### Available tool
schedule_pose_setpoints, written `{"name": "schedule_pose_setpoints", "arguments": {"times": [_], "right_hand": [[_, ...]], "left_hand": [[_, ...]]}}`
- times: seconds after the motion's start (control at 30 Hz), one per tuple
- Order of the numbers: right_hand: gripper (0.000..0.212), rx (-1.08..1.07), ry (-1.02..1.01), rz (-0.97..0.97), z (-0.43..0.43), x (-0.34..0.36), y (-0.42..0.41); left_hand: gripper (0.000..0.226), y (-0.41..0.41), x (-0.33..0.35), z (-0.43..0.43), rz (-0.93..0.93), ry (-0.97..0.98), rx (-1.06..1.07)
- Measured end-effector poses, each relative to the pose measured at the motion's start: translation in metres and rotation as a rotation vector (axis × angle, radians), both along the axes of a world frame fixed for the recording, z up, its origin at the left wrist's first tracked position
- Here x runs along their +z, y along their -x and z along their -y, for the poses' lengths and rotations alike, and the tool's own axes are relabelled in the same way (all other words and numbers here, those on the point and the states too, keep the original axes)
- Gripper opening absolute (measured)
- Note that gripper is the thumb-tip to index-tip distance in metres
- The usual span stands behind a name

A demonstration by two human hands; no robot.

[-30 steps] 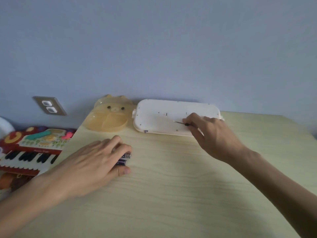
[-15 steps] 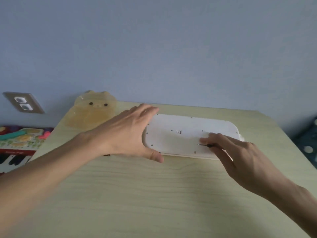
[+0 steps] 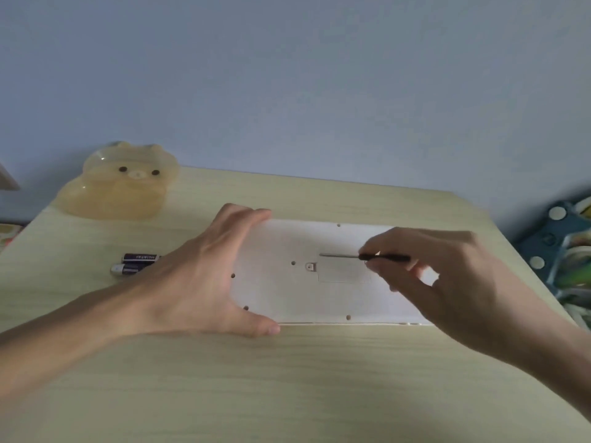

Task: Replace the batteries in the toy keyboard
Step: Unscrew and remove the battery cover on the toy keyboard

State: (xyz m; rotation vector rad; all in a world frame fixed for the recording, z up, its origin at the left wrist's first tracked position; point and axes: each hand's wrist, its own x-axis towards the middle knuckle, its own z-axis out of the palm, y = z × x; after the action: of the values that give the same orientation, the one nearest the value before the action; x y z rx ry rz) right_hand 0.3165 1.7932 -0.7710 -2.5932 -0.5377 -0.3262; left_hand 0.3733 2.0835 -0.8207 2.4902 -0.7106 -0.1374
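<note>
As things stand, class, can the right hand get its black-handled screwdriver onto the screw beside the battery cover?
Probably yes. The right hand pinches the thin black-handled screwdriver, tip close to the small screw on the white plastic keyboard; nothing lies between, and the left hand rests on its left end.

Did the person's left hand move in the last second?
Yes. The left hand was covering the batteries; now it lies to their right, against the left end of the toy keyboard.

the batteries [image 3: 136,263] lie partly hidden behind the left hand [image 3: 198,276].
</note>
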Motion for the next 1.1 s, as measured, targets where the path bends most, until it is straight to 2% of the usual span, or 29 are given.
{"name": "schedule_pose_setpoints", "arguments": {"times": [0.23,0.4,0.67,0.9,1.1], "right_hand": [[0.023,0.033,-0.136,-0.036,-0.010,-0.011,0.009],[0.010,0.005,-0.276,-0.011,-0.007,-0.015,0.018],[0.008,-0.007,-0.281,0.027,-0.014,-0.008,0.021],[0.008,0.036,-0.109,0.069,-0.020,-0.002,0.021],[0.009,0.129,0.109,0.244,-0.023,0.006,0.019]], "left_hand": [[0.134,0.024,-0.023,-0.004,-0.001,0.304,0.015],[0.135,0.027,-0.031,-0.008,0.010,0.358,-0.009],[0.135,0.026,-0.032,-0.007,0.054,0.367,-0.035],[0.132,0.028,-0.029,-0.007,0.060,0.366,-0.032],[0.131,0.026,-0.032,-0.007,0.060,0.391,-0.052]]}}
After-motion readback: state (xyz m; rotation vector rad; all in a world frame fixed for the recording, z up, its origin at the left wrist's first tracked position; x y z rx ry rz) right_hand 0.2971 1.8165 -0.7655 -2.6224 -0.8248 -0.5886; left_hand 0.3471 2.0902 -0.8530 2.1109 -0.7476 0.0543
